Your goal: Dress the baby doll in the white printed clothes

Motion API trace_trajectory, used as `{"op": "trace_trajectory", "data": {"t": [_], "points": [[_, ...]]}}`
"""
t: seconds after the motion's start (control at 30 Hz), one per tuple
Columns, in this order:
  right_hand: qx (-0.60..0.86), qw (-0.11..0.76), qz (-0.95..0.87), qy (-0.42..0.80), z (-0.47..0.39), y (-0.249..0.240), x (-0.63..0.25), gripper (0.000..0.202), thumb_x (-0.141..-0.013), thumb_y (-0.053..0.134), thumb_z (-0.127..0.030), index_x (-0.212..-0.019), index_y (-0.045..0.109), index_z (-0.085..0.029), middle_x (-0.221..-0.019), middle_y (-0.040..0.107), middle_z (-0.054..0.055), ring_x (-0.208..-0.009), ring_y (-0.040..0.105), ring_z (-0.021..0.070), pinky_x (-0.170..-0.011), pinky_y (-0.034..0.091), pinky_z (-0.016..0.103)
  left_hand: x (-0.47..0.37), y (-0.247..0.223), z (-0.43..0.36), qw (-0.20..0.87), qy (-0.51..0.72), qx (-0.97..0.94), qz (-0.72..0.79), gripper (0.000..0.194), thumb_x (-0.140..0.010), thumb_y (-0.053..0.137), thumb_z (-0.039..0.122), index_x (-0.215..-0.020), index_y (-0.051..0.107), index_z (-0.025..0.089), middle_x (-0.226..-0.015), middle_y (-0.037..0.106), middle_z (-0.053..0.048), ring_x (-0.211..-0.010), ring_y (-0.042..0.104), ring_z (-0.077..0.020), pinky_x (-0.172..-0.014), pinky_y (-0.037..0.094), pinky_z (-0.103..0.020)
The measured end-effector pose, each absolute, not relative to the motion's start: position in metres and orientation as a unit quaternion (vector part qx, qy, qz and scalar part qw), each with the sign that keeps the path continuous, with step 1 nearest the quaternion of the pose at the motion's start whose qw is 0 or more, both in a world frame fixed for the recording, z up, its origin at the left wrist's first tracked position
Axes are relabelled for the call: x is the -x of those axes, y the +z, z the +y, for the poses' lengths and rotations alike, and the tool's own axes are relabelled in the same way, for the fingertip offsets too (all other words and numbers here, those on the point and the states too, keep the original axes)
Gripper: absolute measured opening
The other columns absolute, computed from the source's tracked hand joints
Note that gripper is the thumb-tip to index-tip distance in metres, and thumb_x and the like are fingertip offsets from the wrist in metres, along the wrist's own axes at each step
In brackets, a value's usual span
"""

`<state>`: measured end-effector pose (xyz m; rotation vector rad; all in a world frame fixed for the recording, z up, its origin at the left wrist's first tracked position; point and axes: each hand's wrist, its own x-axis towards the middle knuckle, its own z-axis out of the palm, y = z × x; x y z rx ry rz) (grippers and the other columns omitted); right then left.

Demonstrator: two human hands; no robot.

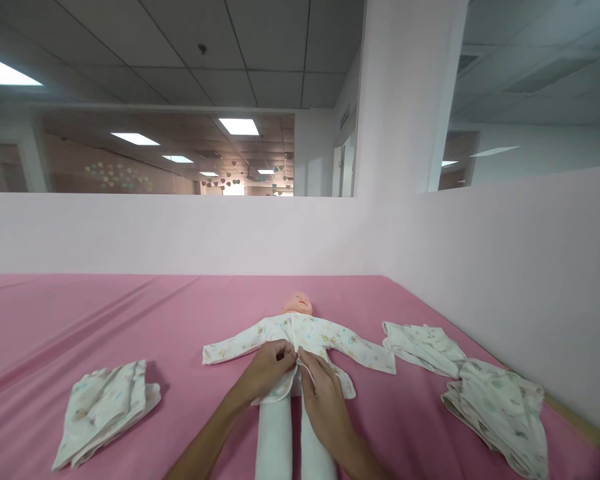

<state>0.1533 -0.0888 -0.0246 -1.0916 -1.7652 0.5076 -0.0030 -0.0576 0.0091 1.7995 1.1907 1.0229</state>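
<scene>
One folded garment point(105, 410) lies at about eight o'clock on the pink sheet point(190, 313), well apart from the hands. At six o'clock lies one baby doll point(297, 305) on its back, head toward twelve, dressed in one printed top point(330, 340) with both sleeves spread flat and two bare white legs point(273, 433) running toward the lower edge. The left hand point(266, 368) has its fingers pinched together on the front edge of the top at the doll's waist; the right hand point(325, 400), touching it just to the right, is clamped on a thin white tie point(306, 370) of the same top. At about four o'clock sit two more rumpled garments point(485, 387), touching each other. The sheet covers the whole surface; low pale partition walls point(180, 233) enclose it at twelve and three o'clock, with ceiling panels and several lit lamps above
</scene>
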Motion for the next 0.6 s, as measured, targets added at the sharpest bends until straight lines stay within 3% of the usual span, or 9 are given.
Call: {"op": "trace_trajectory", "data": {"t": [0.37,0.5,0.6], "points": [[0.460,0.451,-0.736,0.209,-0.0938,-0.0294,-0.1555,0.045,-0.099,0.034,-0.033,-0.142,0.045,-0.026,-0.137,0.057,0.005,-0.129,0.050,0.0209,-0.107,0.042,0.038,-0.0048,0.0094,-0.0626,0.288,0.400,-0.711,0.501,0.015,-0.073,0.045,0.022,-0.061,0.038,0.019,-0.060,0.042,0.005,-0.060,0.036,-0.0102,-0.055,0.028,-0.023],[0.460,0.446,-0.743,0.193,-0.0944,-0.0282,-0.1555,0.045,-0.098,0.035,-0.028,-0.141,0.047,-0.025,-0.134,0.059,0.005,-0.128,0.050,0.0212,-0.107,0.042,0.038,-0.0066,0.0070,-0.0609,0.250,0.408,-0.711,0.516,0.019,-0.073,0.045,0.023,-0.059,0.032,0.019,-0.058,0.036,0.005,-0.059,0.032,-0.0102,-0.055,0.024,-0.024],[0.460,0.453,-0.741,0.185,-0.0935,-0.0267,-0.1540,0.046,-0.095,0.038,-0.024,-0.139,0.050,-0.024,-0.133,0.059,0.004,-0.128,0.049,0.0214,-0.109,0.040,0.038,-0.0052,0.0050,-0.0591,0.280,0.425,-0.705,0.494,0.021,-0.075,0.047,0.026,-0.061,0.034,0.019,-0.060,0.036,0.005,-0.060,0.032,-0.0102,-0.056,0.025,-0.023]]}}
